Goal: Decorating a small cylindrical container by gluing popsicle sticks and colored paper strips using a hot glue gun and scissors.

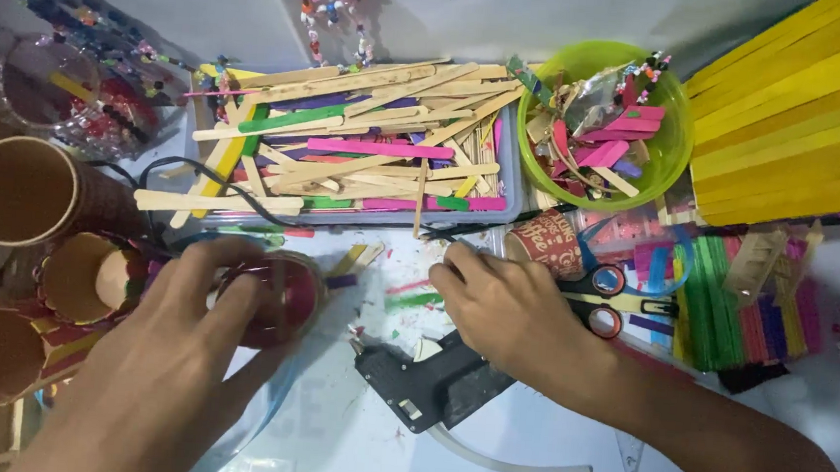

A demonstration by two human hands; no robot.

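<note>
A person's two bare hands work over a crowded white craft table (347, 438), seen from above; the left hand (171, 347) curls around a small round cup clad in upright coloured craft sticks (283, 295), fingers spread over its side and rim, holding it just in front of the body; the cup's cladding looks partly done, though the hand hides much of it, so how many sticks remain cannot be told; the right hand (509, 306) rests with fingers bent down, fingertips touching the tabletop among paper scraps, and whether it pinches anything cannot be told.

To the left of the left hand stand three finished-looking stick-covered cardboard cups (19, 267), which suggests several pieces are already made; just beyond both hands lies a shallow tray heaped with plain and coloured wooden sticks (367, 149); beyond the right hand sits a lime green plastic bowl of broken stick pieces (610, 121); a black glue gun (429, 385) lies just beneath the right wrist; red-handled scissors (608, 298) lie touching the right hand's far side, beside a printed red paper cup (548, 240).

Free room is scarce; the only bare table lies near the body, between the forearms; the tray edge hems the hands in ahead.
</note>
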